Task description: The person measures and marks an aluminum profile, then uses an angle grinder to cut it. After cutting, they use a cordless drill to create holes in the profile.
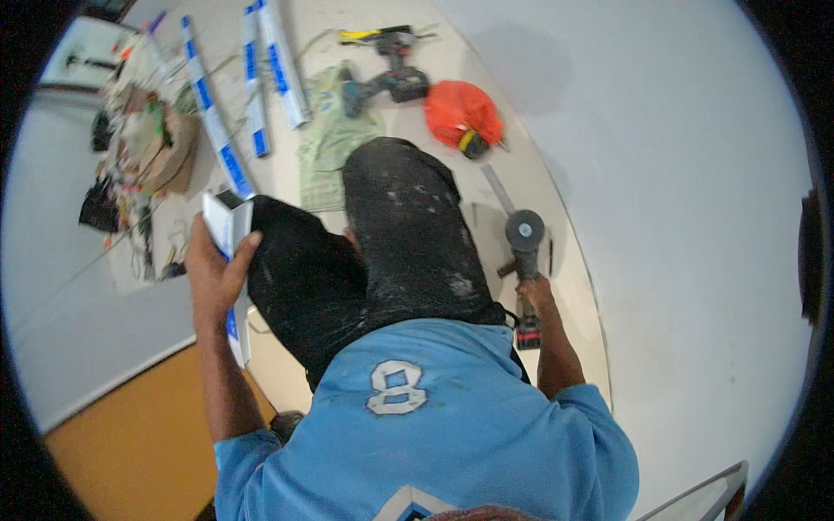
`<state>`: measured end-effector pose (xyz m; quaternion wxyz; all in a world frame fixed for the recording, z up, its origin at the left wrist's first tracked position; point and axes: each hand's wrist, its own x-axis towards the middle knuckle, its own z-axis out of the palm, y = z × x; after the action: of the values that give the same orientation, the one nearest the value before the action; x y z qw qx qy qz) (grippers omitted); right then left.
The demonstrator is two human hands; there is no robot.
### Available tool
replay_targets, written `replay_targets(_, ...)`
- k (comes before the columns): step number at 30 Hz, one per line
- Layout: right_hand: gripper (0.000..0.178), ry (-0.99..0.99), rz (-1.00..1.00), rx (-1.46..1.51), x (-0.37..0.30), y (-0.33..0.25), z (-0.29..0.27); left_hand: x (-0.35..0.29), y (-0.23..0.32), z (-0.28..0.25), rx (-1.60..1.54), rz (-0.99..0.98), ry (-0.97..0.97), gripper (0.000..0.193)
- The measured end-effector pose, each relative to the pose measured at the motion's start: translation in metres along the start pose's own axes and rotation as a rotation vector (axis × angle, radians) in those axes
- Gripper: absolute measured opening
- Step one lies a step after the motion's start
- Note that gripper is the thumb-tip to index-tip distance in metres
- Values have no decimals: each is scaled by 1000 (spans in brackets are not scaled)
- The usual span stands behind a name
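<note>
My left hand (213, 273) is wrapped round a white hollow profile (228, 224) with blue strips, held upright beside my left knee. Its open end faces up, with the thumb along one side. On the other side, my right hand (536, 292) grips a cordless angle grinder (526, 260) by its body. The grinder's round disc points away from me, and the battery sits below my hand. The disc is apart from the profile. Beyond the disc a thin pale strip (498, 189) lies on the floor.
Several white-and-blue profiles (280, 65) lie ahead on the pale floor. A cordless drill (400, 74) rests by a green sack (334, 130). Next to it are an orange bag (463, 113) and a tape measure (473, 144). Cluttered bags (161, 143) stand left; a white wall (695, 217) rises right.
</note>
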<state>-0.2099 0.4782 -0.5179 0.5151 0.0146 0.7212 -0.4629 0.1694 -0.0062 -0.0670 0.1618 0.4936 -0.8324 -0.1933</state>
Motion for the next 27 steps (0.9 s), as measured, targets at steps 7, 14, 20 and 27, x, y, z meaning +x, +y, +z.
replay_targets(7,17,-82,123,-95,41,-36,39,-5,14,-9,-88,19,82,54)
replay_targets(14,23,-61,-29,-55,46,-44,52,-8,21,-43,-189,-4,250,74)
replay_targets(20,28,-47,9,-149,21,-72,56,2,26,-60,-143,82,391,89)
replay_targets(27,38,-44,85,-392,30,-72,52,26,7,-59,-183,143,555,86)
